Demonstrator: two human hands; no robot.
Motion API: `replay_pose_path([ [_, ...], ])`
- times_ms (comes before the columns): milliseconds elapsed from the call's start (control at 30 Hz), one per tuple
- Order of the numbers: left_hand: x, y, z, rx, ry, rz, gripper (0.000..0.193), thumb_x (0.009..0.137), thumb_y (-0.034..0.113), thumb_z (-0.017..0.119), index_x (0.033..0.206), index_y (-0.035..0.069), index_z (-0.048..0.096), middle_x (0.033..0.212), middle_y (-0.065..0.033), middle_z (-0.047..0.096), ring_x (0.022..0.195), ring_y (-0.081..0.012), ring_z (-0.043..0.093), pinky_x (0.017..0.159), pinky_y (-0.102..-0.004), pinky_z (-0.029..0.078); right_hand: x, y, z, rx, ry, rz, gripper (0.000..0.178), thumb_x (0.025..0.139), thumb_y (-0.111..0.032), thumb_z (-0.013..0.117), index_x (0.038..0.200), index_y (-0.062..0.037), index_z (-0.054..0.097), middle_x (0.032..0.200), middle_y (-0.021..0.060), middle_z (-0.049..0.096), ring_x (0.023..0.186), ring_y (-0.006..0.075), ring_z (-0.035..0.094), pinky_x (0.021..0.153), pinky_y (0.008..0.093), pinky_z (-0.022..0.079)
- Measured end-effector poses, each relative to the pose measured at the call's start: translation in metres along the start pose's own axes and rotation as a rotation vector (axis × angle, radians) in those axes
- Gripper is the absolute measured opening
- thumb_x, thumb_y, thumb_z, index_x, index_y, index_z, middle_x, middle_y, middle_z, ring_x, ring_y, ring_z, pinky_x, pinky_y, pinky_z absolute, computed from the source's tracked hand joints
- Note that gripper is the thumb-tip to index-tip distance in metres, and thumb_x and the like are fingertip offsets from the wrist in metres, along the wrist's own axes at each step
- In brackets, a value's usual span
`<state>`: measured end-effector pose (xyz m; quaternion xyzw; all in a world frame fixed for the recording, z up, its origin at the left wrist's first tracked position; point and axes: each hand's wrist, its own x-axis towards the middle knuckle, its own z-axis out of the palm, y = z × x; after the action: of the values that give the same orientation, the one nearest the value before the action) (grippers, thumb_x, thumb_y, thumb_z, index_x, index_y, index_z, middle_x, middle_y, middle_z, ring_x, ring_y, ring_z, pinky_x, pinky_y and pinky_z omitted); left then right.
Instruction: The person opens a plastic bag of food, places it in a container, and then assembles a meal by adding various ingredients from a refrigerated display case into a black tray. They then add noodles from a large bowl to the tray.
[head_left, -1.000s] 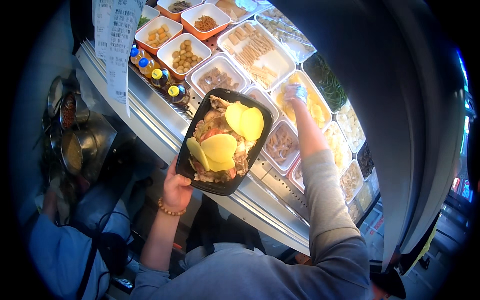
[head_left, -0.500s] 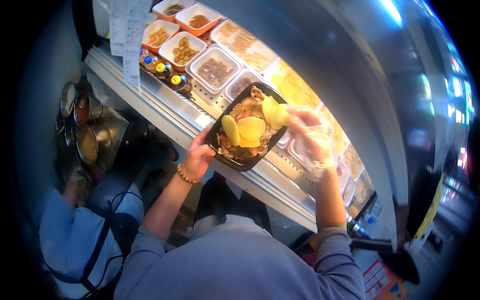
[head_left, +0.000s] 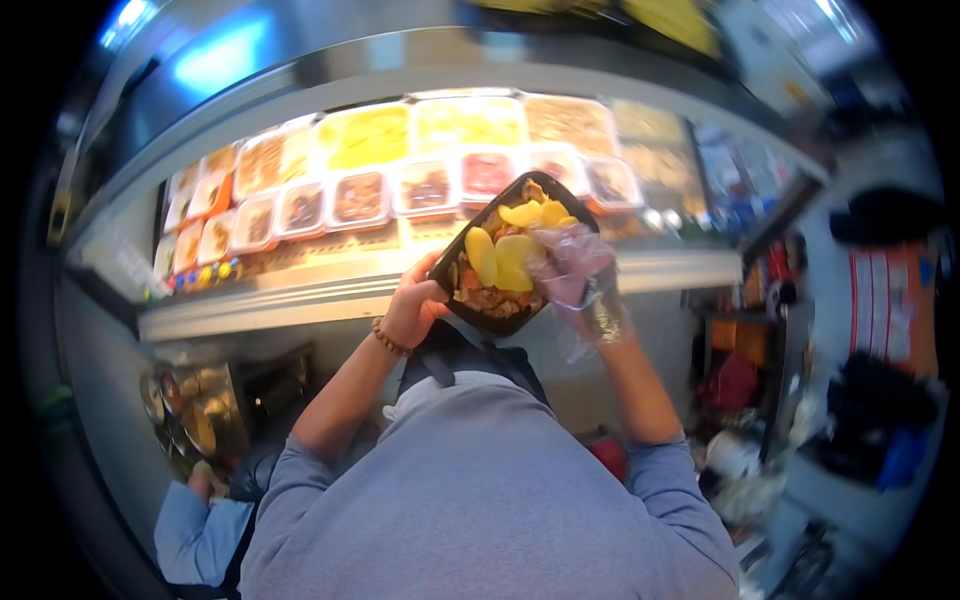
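My left hand (head_left: 412, 308), a bead bracelet at its wrist, grips the lower left side of a black plastic food container (head_left: 455, 243). The container is tilted and holds browned, meat-like pieces with several yellow slices (head_left: 514, 262), which look like potato, on top. My right hand (head_left: 575, 265) wears a loose clear plastic glove and lies over the container's right edge, close to the slices. Motion blur and the glove smear its fingers, so I cannot make out whether they hold anything.
A lit display counter (head_left: 640, 268) spans the far side, with rows of food tubs (head_left: 359, 198). Small bottles with coloured caps (head_left: 205, 275) stand at its left. Metal pots (head_left: 197, 425) and a co-worker's sleeve (head_left: 203, 530) are at lower left. Shelving (head_left: 745, 340) stands right.
The view has turned, so the counter now runs across. My right hand has come from the container's upper right corner down over its right side. Yellow slices at that corner now lie in the container.
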<state>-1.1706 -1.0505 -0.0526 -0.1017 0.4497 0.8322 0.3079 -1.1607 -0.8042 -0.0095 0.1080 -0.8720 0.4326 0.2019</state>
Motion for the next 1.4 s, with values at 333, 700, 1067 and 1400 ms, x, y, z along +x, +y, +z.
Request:
replay_pose_path([
  [333,0.090,-0.235,0.274,0.216,-0.424,-0.525,0.060,0.075,0.001,0.043,0.136,0.004,0.045,0.120,-0.0115,0.061,0.110,-0.0265,0.061,0.091,-0.0470,0.053,-0.238,0.107,-0.247,-0.250,0.445,0.459,0.028,0.083,-0.009,0.069,0.110,-0.0022,0.067,0.108,0.0144,0.061,0.098,0.0300,0.061,0.085,0.0377,0.051],
  [700,0.115,-0.473,0.528,0.457,-0.791,-1.000,0.057,0.076,0.000,0.043,0.133,0.003,0.048,0.121,-0.0124,0.060,0.112,-0.0290,0.060,0.090,-0.0469,0.053,-0.437,0.159,-0.441,-0.376,1.089,0.887,0.029,0.080,-0.019,0.073,0.107,-0.0078,0.068,0.108,0.0087,0.062,0.099,0.0264,0.062,0.080,0.0377,0.054],
  [1067,0.097,-0.737,0.819,0.777,-1.127,-1.232,0.065,0.071,-0.001,0.046,0.136,0.001,0.041,0.118,-0.0163,0.057,0.104,-0.0308,0.061,0.081,-0.0471,0.058,-0.568,0.228,-0.706,-1.040,0.638,1.366,0.023,0.077,-0.021,0.061,0.093,-0.0064,0.067,0.106,0.0072,0.060,0.105,0.0253,0.055,0.091,0.0405,0.043],
  [1400,-0.004,-0.904,1.009,0.755,-1.416,-1.422,0.058,0.078,0.010,0.047,0.136,0.004,0.044,0.129,-0.0108,0.057,0.114,-0.0299,0.059,0.092,-0.0474,0.053,-0.728,0.132,-0.911,-1.461,1.521,0.884,0.013,0.080,-0.008,0.069,0.092,-0.0048,0.068,0.097,0.0146,0.066,0.088,0.0311,0.063,0.078,0.0407,0.050],
])
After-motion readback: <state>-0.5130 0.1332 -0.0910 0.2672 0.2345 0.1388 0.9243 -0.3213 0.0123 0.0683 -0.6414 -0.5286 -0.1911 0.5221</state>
